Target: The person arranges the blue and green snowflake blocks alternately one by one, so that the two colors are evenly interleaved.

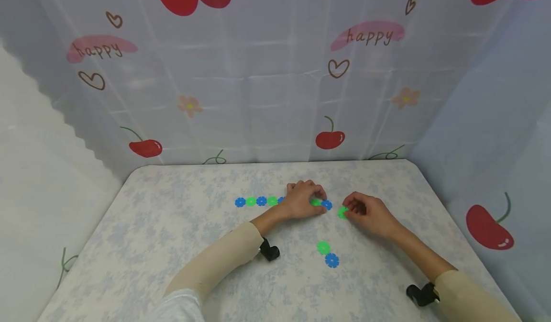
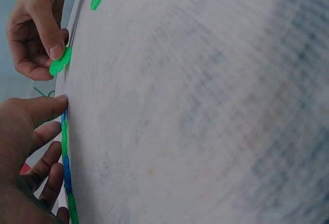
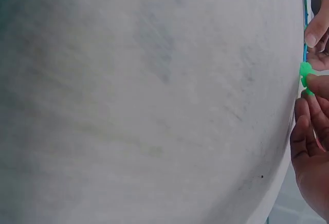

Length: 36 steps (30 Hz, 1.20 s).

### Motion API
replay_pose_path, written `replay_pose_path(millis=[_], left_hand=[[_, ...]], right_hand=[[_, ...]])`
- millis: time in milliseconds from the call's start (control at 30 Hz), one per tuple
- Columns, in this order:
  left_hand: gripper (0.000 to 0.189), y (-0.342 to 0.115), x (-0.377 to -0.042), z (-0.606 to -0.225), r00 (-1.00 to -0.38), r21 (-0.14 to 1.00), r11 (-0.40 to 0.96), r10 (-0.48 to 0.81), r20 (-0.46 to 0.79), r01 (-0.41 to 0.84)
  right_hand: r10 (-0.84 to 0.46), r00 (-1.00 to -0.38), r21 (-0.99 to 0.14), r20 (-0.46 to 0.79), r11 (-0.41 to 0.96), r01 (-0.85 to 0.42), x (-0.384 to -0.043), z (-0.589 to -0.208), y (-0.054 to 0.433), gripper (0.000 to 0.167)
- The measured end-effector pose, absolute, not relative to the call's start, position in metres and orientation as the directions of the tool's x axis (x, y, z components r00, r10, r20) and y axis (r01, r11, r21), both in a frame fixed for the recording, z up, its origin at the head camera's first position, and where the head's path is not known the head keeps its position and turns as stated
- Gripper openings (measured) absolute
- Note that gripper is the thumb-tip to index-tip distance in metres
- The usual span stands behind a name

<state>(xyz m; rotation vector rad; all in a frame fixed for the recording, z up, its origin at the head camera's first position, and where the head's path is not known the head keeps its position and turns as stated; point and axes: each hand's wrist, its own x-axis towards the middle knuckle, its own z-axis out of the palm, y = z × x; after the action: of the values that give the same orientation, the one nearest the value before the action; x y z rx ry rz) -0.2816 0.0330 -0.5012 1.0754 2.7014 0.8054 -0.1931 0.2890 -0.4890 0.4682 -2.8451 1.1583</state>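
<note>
A row of alternating blue and green notched plastic discs (image 1: 261, 201) runs across the far part of the table, partly hidden by my left hand (image 1: 303, 200). That hand holds the blue disc (image 1: 326, 205) at the row's right end between thumb and index finger, its other fingers along the far side. Just to the right, my right hand (image 1: 372, 214) pinches a green disc (image 1: 342, 212), which also shows in the left wrist view and, as a green piece (image 3: 306, 72), in the right wrist view. A small gap separates this disc from the row's end.
Nearer on the patterned tabletop (image 1: 172, 245) lie a loose green disc (image 1: 324, 248) and a blue disc (image 1: 332, 260), side by side. A curtain (image 1: 258, 73) printed with cherries stands behind the table's back edge. Black wrist devices (image 1: 269, 250) sit on both forearms.
</note>
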Motion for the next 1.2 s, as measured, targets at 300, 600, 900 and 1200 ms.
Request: replay_pose_path(millis=[300, 600, 900, 1200], left_hand=[[0.023, 0.035, -0.281, -0.501, -0.739, 0.519, 0.602, 0.667, 0.091, 0.607], [0.022, 0.037, -0.282, -0.502, -0.745, 0.516, 0.612, 0.663, 0.079, 0.6], [0.022, 0.036, -0.281, -0.502, -0.752, 0.513, 0.621, 0.655, 0.075, 0.592], [0.022, 0.036, -0.281, -0.501, -0.752, 0.518, 0.618, 0.654, 0.078, 0.591]], right_hand=[[-0.273, -0.947, -0.575, 0.169, 0.753, -0.32, -0.203, -0.486, 0.279, 0.012], [-0.28, -0.949, -0.551, 0.146, 0.774, -0.313, -0.206, -0.484, 0.277, 0.018], [-0.304, -0.943, -0.553, 0.133, 0.767, -0.326, -0.21, -0.485, 0.277, 0.017], [-0.318, -0.941, -0.573, 0.12, 0.752, -0.327, -0.214, -0.484, 0.28, 0.019]])
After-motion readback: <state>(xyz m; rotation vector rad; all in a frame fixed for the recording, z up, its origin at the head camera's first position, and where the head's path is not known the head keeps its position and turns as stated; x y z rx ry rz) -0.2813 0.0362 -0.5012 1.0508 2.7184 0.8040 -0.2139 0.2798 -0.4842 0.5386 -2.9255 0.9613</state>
